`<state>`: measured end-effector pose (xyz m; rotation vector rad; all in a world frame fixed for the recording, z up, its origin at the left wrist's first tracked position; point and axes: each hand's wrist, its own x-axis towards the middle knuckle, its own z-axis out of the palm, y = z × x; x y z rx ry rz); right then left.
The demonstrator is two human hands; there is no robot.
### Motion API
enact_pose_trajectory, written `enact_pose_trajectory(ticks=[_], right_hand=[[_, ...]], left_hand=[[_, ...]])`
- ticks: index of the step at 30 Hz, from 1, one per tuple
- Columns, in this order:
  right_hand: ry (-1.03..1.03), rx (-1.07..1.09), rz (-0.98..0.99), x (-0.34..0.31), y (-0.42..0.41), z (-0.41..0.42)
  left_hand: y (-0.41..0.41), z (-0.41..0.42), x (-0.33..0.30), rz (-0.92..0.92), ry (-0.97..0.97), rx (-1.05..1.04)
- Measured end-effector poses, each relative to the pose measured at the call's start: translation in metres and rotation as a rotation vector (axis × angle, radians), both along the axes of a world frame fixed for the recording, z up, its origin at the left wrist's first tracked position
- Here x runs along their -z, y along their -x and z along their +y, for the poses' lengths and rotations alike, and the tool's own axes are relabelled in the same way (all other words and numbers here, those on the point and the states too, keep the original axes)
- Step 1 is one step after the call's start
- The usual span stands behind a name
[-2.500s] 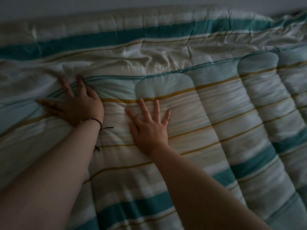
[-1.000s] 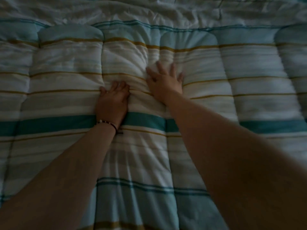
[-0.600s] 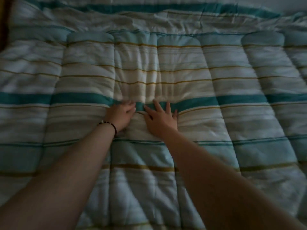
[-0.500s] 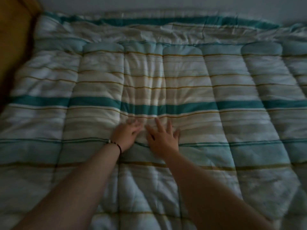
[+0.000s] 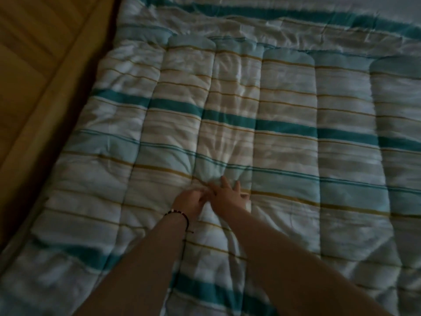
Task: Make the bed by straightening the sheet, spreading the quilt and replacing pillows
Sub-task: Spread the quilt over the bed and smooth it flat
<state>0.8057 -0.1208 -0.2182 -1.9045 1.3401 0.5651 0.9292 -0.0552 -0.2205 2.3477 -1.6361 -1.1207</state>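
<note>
Quilt (image 5: 284, 137): lying spread over the bed, filling most of the view; padded fabric stitched into long puffy channels w/ rounded ends near the far edge; cross stripes in dark teal, pale aqua, cream, thin mustard lines; surface creased, esp. along the flat far border.
Left hand (image 5: 190, 202): resting on the quilt nr its middle, fingers bent, touching the right hand; blurred, so whether it's pinching cloth – can't tell.
Right hand (image 5: 227, 197): lying flat on the quilt, fingers straight & pointing toward the far edge, pressing the padding; creases are fanning out from the spot just beyond both hands.
Bracelet (image 5: 180, 213): thin dark beaded cord sitting on the left wrist, a loose end hanging.
Wood panel (image 5: 34, 76): yellowish-brown, w/ diagonal grooves, running along the quilt's left edge.
Writing/brands: none readable.
Hidden/unclear: light is dim, frame is soft; sheet & anything under the quilt covered; quilt's near & right edges cut off by the frame; both forearms are leaving the frame at the bottom.
</note>
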Motion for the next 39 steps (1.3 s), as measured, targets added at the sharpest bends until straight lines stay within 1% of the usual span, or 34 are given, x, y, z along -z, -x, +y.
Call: enact_pose_trajectory(ticks=[4, 7, 10, 12, 15, 17, 19, 22, 25, 27, 29, 33, 39], right_hand=[[0.061, -0.007, -0.005, 0.005, -0.009, 0.037], [0.092, 0.027, -0.001, 0.012, -0.019, 0.071], [0.030, 0.059, -0.014, 0.016, -0.035, 0.106], [0.032, 0.045, -0.030, 0.017, -0.044, 0.127], [0.072, 0.042, -0.047, 0.014, -0.063, 0.146], [0.105, -0.004, -0.054, 0.015, -0.089, 0.174], [0.095, -0.064, -0.053, 0.017, -0.107, 0.194], [0.062, -0.122, -0.047, 0.023, -0.140, 0.236], [0.097, -0.176, 0.021, 0.030, -0.158, 0.264], [0.130, -0.186, 0.047, 0.035, -0.166, 0.271], [0.149, -0.176, 0.057, 0.042, -0.170, 0.269], [0.171, -0.185, 0.052, 0.048, -0.173, 0.259], [0.162, -0.186, 0.093, 0.054, -0.180, 0.252]], left_hand=[[-0.010, 0.043, -0.015, -0.044, -0.037, -0.031], [-0.035, 0.091, -0.004, -0.044, -0.106, -0.084], [-0.067, 0.139, 0.005, -0.141, -0.192, -0.142], [-0.084, 0.166, 0.008, -0.222, -0.165, -0.198], [-0.110, 0.196, 0.010, -0.296, -0.120, -0.151], [-0.139, 0.229, 0.019, -0.323, -0.113, -0.110], [-0.164, 0.252, 0.027, -0.358, -0.110, -0.056], [-0.206, 0.294, 0.027, -0.436, -0.117, -0.061], [-0.246, 0.324, 0.033, -0.408, -0.118, -0.123], [-0.261, 0.334, 0.042, -0.352, -0.145, -0.119], [-0.261, 0.335, 0.052, -0.288, -0.183, -0.145], [-0.254, 0.325, 0.065, -0.287, -0.115, -0.155], [-0.258, 0.327, 0.074, -0.249, -0.148, -0.136]])
